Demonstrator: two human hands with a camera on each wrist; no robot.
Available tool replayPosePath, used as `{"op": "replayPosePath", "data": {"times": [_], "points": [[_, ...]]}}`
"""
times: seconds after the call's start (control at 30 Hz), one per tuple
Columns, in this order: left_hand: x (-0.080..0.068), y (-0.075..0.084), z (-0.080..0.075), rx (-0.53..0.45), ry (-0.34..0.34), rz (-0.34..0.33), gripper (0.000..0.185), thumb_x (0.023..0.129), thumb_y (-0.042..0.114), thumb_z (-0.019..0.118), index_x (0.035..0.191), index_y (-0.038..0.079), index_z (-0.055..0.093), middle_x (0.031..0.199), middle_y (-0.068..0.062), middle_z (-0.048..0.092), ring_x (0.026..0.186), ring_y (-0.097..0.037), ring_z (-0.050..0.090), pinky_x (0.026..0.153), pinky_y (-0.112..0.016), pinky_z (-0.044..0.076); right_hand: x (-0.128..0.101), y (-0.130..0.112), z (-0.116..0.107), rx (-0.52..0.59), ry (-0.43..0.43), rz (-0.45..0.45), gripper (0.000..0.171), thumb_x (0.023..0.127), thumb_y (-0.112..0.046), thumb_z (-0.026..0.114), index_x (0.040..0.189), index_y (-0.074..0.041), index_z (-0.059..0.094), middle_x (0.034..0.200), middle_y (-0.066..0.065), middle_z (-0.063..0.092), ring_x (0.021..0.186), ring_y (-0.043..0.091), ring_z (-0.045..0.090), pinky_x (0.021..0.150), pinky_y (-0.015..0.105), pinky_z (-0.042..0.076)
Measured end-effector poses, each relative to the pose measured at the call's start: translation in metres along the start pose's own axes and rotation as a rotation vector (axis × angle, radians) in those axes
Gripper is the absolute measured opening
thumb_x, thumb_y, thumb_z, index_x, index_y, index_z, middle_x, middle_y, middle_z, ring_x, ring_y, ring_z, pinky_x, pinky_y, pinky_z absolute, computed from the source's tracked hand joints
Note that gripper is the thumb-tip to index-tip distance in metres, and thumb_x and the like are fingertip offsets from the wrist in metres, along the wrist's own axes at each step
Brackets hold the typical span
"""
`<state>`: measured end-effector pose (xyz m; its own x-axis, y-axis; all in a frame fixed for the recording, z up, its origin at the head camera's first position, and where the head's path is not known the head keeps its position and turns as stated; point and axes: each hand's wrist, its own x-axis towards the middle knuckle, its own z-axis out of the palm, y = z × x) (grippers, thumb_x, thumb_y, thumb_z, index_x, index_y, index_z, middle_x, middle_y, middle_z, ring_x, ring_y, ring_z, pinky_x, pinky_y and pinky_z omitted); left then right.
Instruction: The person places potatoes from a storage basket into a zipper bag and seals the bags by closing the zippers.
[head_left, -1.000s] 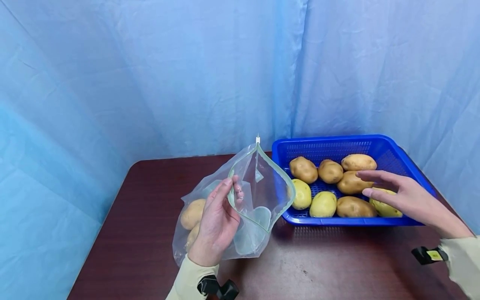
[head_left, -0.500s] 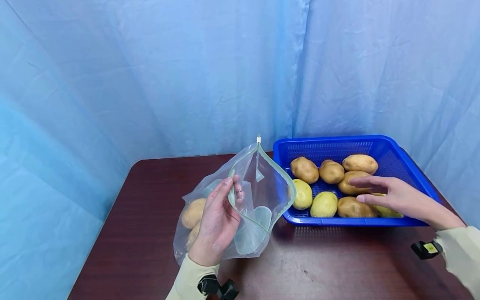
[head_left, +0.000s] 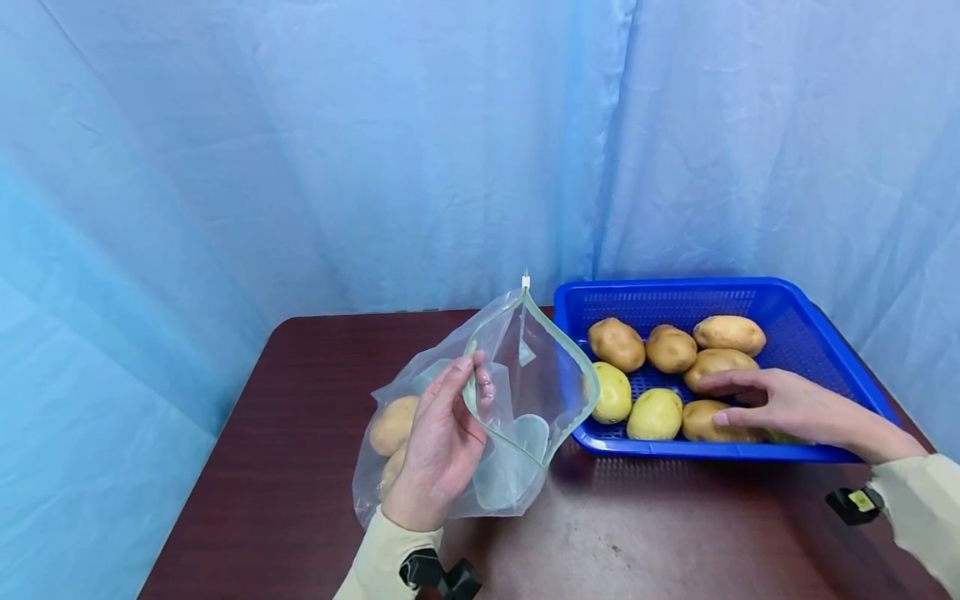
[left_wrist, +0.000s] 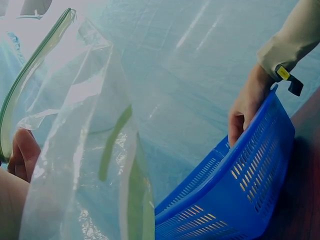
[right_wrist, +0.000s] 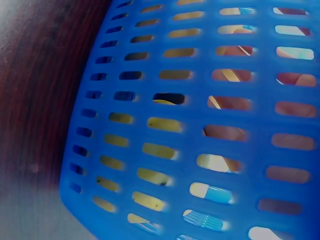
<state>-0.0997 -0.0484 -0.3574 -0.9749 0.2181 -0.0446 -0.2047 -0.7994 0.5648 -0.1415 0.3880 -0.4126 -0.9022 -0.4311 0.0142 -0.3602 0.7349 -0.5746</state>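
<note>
My left hand [head_left: 438,446] pinches the green-edged rim of a clear zip bag [head_left: 510,492] between thumb and fingers, and the bag's mouth gapes to the right. Potatoes [head_left: 393,425] show through the plastic at the bag's left side. In the head view my right hand [head_left: 787,404] is inside the blue basket [head_left: 697,448], its fingers bent loosely above a front potato [head_left: 705,421]. Its thumb appears to touch that potato; whether the fingertips touch the one behind [head_left: 716,365] is unclear. Basket wall fills most of the right wrist view, with the hand partly visible through its slots.
More potatoes [head_left: 617,343] and several yellow-green round fruits [head_left: 655,415] lie in the basket, one mostly hidden under the right hand. The basket stands on a dark brown table [head_left: 300,400], right of the bag. A blue curtain [head_left: 375,167] hangs behind.
My right hand has moved left and lowered into the basket toward the front potato. The left hand keeps its pinch on the bag's rim. The whole head view has shifted slightly.
</note>
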Motion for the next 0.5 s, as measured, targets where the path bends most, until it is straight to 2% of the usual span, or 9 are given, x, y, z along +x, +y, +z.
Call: {"op": "replayPosePath", "data": {"times": [0.2, 0.3, 0.43, 0.5], "points": [[-0.0004, -0.0006, -0.0003, 0.006, 0.000, 0.000, 0.016, 0.108, 0.015, 0.057, 0.109, 0.009, 0.072, 0.088, 0.000, 0.069, 0.075, -0.007, 0.065, 0.075, -0.014, 0.058, 0.0025, 0.0018, 0.0025, -0.022, -0.029, -0.014, 0.042, 0.092, -0.030, 0.081, 0.131, -0.017, 0.071, 0.129, -0.002, 0.070, 0.116, -0.008, 0.054, 0.089, 0.012, 0.046], [-0.0005, -0.0005, -0.0005, 0.007, -0.002, 0.002, 0.017, 0.108, 0.015, 0.057, 0.109, 0.009, 0.072, 0.088, 0.000, 0.069, 0.075, -0.006, 0.065, 0.075, -0.014, 0.058, 0.0048, 0.0003, 0.0042, -0.049, -0.049, -0.022, 0.043, 0.091, -0.031, 0.081, 0.131, -0.017, 0.071, 0.130, 0.000, 0.069, 0.117, 0.000, 0.057, 0.090, 0.018, 0.050], [-0.0012, 0.0000, -0.0010, 0.005, -0.008, -0.002, 0.017, 0.108, 0.015, 0.057, 0.110, 0.009, 0.072, 0.089, -0.001, 0.070, 0.076, -0.007, 0.066, 0.076, -0.014, 0.058, 0.0073, -0.0016, 0.0066, -0.125, -0.070, -0.014, 0.045, 0.090, -0.041, 0.081, 0.130, -0.024, 0.072, 0.130, 0.001, 0.068, 0.117, 0.015, 0.061, 0.087, 0.031, 0.054], [-0.0018, 0.0003, -0.0010, 0.007, -0.009, -0.005, 0.018, 0.108, 0.015, 0.056, 0.110, 0.008, 0.073, 0.089, -0.001, 0.070, 0.076, -0.007, 0.066, 0.077, -0.014, 0.058, 0.0083, -0.0022, 0.0073, -0.142, -0.092, -0.008, 0.048, 0.089, -0.044, 0.081, 0.131, -0.025, 0.071, 0.130, 0.001, 0.068, 0.116, 0.017, 0.061, 0.086, 0.033, 0.054]]}}
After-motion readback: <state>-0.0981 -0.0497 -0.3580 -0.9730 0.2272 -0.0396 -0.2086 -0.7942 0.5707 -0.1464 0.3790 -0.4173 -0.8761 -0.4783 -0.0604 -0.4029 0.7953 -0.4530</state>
